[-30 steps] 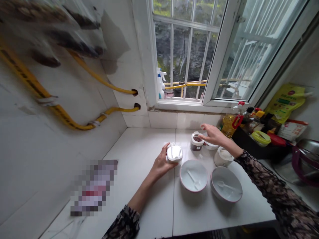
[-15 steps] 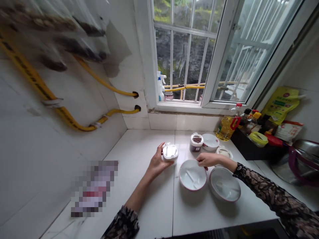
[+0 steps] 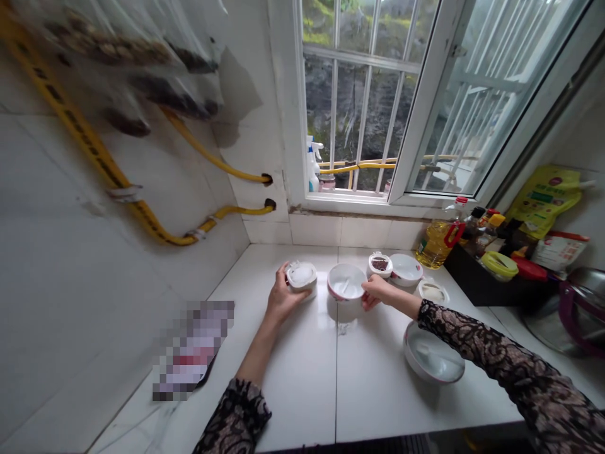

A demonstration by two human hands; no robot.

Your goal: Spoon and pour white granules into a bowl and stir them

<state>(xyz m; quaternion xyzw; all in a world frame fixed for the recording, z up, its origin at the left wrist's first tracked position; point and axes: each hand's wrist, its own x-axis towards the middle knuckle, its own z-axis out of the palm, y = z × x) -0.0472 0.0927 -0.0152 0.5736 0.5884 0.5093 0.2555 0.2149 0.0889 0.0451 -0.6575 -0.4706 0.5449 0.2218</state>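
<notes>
My left hand (image 3: 283,295) is wrapped round a small white lidded container (image 3: 301,277) at the middle of the white counter (image 3: 302,378). With its fingers pinched on the right rim of a white bowl (image 3: 346,284), my right hand (image 3: 375,291) holds that bowl just right of the container. A white spoon lies inside the bowl. Behind my right hand stands a container with dark red contents (image 3: 380,265), beside a shallow white bowl (image 3: 406,270). Another white container (image 3: 432,291) is partly behind my right forearm. A larger white bowl (image 3: 432,356) sits below that forearm.
An oil bottle (image 3: 437,239) and a black box (image 3: 466,274) of bottles and jars stand at the back right. A metal pot (image 3: 562,309) is at the far right. A blurred-out item (image 3: 196,350) lies left. A black edge (image 3: 425,441) crosses the front.
My right hand has moved the bowl back and left, away from the larger bowl. My left hand has shifted slightly left with its container. The view has turned a little.
</notes>
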